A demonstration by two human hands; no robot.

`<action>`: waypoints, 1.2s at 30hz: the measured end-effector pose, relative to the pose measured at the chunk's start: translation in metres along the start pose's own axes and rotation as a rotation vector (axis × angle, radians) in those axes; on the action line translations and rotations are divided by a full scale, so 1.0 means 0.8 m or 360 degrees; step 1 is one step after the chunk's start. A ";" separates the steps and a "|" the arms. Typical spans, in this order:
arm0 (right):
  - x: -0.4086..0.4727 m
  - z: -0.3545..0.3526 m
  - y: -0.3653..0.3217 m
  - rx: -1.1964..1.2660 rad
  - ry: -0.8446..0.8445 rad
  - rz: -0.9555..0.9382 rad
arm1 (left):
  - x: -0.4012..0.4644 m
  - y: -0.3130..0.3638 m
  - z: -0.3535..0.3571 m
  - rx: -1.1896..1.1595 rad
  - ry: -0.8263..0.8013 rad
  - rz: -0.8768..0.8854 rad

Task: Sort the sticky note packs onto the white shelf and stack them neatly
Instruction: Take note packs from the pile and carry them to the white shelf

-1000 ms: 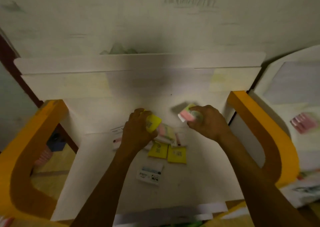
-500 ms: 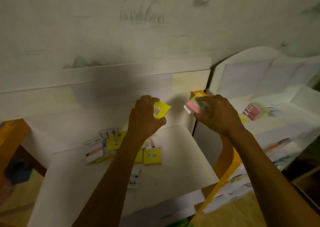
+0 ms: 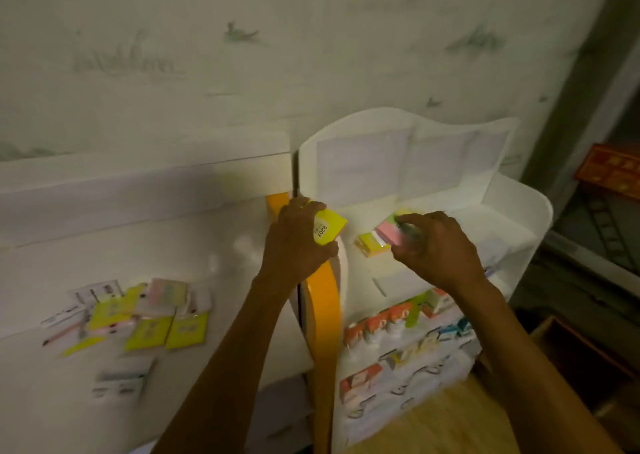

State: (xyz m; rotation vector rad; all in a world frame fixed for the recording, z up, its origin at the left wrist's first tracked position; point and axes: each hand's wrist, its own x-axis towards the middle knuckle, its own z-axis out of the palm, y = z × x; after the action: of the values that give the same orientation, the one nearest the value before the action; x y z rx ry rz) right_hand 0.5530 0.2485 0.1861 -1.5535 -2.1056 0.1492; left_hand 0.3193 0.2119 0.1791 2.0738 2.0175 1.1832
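Observation:
My left hand grips a yellow sticky note pack in the air, above the orange edge between the two pieces of furniture. My right hand holds a pink and green sticky note pack over the top tier of the white shelf. A yellow pack lies on that tier, just left of my right hand. Several more yellow and pastel packs lie scattered on the white table at the left.
An orange curved side panel separates the table from the shelf. The shelf's lower tiers hold several small boxes and packets. A red crate stands at the far right. The wall rises close behind.
Both hands have carried their packs to the right, from over the table to the white shelf. My view has swung right with them, and the right hand's pack now hangs over the shelf's top tier.

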 end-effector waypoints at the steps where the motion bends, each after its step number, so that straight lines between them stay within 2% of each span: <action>1: -0.001 -0.008 0.021 -0.0010 -0.0005 0.0014 | 0.002 0.014 0.016 -0.0009 -0.0013 0.0001; 6: 0.001 -0.037 0.110 -0.0046 -0.0052 0.0082 | 0.010 0.066 0.088 -0.0042 -0.0093 -0.0042; 12: 0.020 -0.034 0.184 -0.0057 -0.0125 0.0156 | 0.035 0.084 0.164 -0.0012 -0.0276 0.0002; 20: 0.099 -0.006 0.268 -0.0072 -0.0153 0.0168 | 0.100 0.069 0.276 0.0083 -0.0393 -0.0035; 25: 0.178 0.019 0.313 -0.0064 -0.0272 0.0169 | 0.151 0.050 0.337 0.0090 -0.0416 -0.0117; 29: 0.235 0.044 0.339 -0.0040 -0.0314 0.0140 | 0.187 0.030 0.375 0.0123 -0.0449 -0.0191; 36: 0.291 0.091 0.369 0.0001 -0.0415 0.0101 | 0.210 0.003 0.417 0.0164 -0.0665 -0.0279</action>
State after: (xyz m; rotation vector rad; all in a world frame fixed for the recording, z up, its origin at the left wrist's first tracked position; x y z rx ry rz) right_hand 0.7240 0.5769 0.0893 -1.6780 -2.2511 0.3943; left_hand 0.4724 0.5161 0.0250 1.9302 2.0317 0.5701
